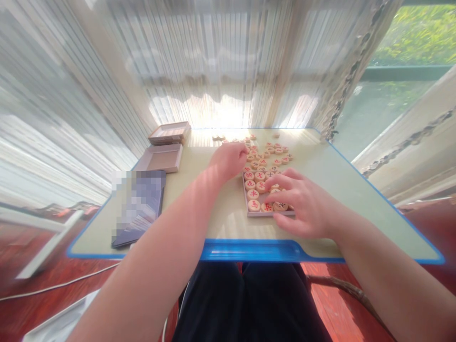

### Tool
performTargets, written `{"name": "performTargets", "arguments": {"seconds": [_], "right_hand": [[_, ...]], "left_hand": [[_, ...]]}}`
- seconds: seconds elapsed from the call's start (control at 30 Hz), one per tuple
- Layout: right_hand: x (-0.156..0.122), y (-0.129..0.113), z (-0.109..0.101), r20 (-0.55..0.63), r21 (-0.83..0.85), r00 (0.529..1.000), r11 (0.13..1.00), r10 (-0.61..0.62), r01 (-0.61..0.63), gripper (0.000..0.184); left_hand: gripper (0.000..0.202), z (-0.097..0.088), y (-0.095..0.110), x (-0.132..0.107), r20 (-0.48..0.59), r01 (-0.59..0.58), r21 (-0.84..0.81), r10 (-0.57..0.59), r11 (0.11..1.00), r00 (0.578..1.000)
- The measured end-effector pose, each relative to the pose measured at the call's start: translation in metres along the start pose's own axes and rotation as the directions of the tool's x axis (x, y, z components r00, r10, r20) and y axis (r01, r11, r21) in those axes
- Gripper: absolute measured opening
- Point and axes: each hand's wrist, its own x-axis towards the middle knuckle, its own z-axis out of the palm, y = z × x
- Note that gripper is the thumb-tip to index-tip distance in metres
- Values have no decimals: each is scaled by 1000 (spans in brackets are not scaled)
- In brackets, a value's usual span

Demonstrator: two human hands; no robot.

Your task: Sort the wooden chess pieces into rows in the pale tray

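Observation:
A shallow box (246, 199) of round wooden xiangqi pieces sits near the front of the table, with red-marked pieces in rows along its left side. Over its right part lies my right hand (302, 202), fingers spread apart, covering some pieces, fingertips close to or on them. Further back, my left hand (230, 160) reaches in from the left with its fingers curled closed beside loose xiangqi pieces (262, 162). Its fingertips are mostly hidden, so what they hold cannot be made out. Several more loose pieces lie scattered behind the box.
The pale table has a blue edge and a blue front tray (249, 250). At left stand an open box lid (162, 157), a stacked box (169, 132) and a dark flat case (142, 206), partly pixelated. Sheer curtains (199, 61) hang behind.

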Motion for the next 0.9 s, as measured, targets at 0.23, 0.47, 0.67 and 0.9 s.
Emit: {"name": "performTargets", "arguments": {"seconds": [0.23, 0.47, 0.67, 0.9], "right_hand": [[-1, -1, 0, -10, 12, 1000, 1000, -3, 4, 21], [1, 3, 0, -195, 3, 981, 1000, 6, -5, 23], [9, 29, 16, -427, 56, 876, 973, 226, -224, 19], [27, 57, 16, -248, 104, 881, 915, 404, -390, 27]], "left_hand": [[28, -1, 1, -1, -7, -4, -9, 4, 1000, 1000], [35, 2, -2, 2, 28, -49, -17, 49, 999, 998], [37, 14, -10, 5, 127, -170, -47, 175, 984, 976], [36, 11, -9, 3, 114, -85, 3, 85, 996, 990]]}}
